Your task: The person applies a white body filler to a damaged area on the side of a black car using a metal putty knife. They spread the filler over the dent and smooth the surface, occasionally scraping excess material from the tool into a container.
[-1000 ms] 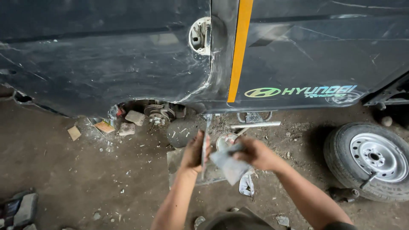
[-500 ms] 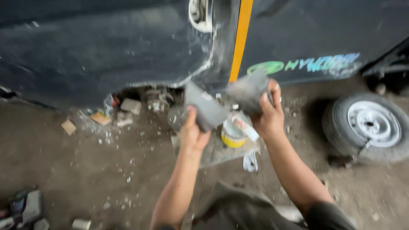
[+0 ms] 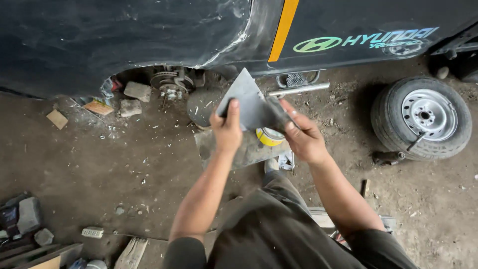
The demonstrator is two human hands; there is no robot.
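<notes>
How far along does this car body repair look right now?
Early to middle, I'd guess. Done: the wheel is off and lies on the ground. In hand: the left hand holds a grey triangular plate and the right hand works a tool across it. Left: the car panel shows bare, uneven patches.

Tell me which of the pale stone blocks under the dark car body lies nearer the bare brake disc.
The upper, larger grey block, lying closer to the brake disc; the smaller block sits lower in the picture, farther from it.
</notes>
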